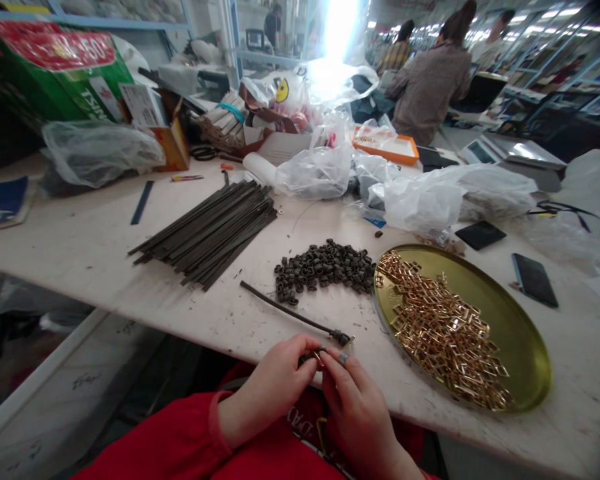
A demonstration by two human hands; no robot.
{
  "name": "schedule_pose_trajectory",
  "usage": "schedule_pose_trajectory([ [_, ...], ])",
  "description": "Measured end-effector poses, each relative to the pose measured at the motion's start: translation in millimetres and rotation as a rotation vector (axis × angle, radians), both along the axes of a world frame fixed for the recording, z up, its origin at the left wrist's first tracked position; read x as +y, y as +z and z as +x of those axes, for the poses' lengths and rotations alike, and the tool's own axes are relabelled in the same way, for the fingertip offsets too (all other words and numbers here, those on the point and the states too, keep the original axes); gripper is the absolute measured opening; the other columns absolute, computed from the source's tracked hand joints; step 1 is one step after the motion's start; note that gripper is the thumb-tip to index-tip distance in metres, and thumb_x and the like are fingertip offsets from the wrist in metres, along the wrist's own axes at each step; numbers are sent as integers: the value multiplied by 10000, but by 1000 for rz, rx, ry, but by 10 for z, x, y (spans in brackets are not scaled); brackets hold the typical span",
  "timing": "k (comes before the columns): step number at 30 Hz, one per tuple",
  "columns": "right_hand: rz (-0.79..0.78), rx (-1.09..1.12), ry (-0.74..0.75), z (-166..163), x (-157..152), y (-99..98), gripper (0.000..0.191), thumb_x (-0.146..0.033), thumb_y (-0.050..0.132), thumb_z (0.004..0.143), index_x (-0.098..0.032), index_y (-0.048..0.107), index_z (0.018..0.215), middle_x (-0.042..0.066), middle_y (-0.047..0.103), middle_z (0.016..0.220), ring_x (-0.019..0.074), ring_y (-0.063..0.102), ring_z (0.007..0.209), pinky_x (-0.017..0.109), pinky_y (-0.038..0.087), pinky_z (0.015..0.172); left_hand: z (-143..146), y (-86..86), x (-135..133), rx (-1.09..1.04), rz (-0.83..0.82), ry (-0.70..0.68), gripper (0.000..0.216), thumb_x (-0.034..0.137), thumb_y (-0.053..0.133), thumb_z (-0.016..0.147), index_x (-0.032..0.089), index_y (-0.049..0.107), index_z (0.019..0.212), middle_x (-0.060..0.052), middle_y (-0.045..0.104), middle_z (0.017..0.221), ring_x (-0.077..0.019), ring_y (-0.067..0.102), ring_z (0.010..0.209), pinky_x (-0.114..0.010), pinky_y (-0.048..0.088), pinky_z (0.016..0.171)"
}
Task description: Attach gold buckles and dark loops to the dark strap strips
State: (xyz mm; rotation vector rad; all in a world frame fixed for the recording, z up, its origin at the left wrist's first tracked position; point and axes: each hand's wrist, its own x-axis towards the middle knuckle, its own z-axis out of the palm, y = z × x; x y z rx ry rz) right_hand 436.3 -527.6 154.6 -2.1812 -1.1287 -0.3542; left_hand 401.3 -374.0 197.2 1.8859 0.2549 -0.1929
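At the bottom middle of the frame, the left hand [276, 375] and right hand [356, 392] pinch a dark strap [307, 358] with a gold buckle [319, 360].

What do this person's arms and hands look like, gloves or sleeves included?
The left hand and right hand are gloveless; a grey band circles one right-hand finger. The left sleeve is long and red with a narrow cuff. The right forearm shows bare almost to the picture's bottom edge.

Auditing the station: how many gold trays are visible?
1: the gold tray on the table, ahead and right of the right hand, holding gold-coloured buckles. Others may be hidden behind the plastic bags.
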Motion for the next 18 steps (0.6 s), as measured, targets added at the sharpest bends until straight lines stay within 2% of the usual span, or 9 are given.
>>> schedule_pose_trajectory([
  [4, 17, -21, 23, -4, 7, 2, 291, -128, 439, 870, -198, 550, 1129, 119, 657, 982, 217, 643, 893, 328, 559, 726, 2, -20, -11, 3, 27, 47, 248, 145, 468, 775, 156, 619, 971, -42, 666, 964, -168, 586, 898, -252, 432, 820],
  [9, 95, 55, -5, 2, 33, 58, 239, -117, 460, 861, -205, 526, 1073, 87, 660, 900, 190, 639, 830, 309, 551, 693, 6, -33, -4, 7, -5, 57, 246, 155, 475, 772, 146, 615, 974, -41, 668, 948, -164, 591, 883, -242, 438, 799],
  [12, 74, 81, 13, 15, 34, 80, 211, -129, 464, 859, -207, 529, 1044, 85, 650, 921, 196, 628, 844, 319, 543, 699, -5, -19, -5, 2, -8, 71, 247, 155, 476, 772, 142, 610, 978, -43, 666, 953, -165, 591, 886, -245, 437, 805],
  [18, 70, 126, -8, 46, 22, 98, 207, -122, 445, 847, -217, 535, 1008, 67, 630, 827, 191, 618, 730, 302, 529, 590, -20, 1, -24, -1, -14, 27, 263, 141, 472, 772, 153, 601, 1001, -36, 661, 971, -159, 591, 900, -232, 442, 804],
])
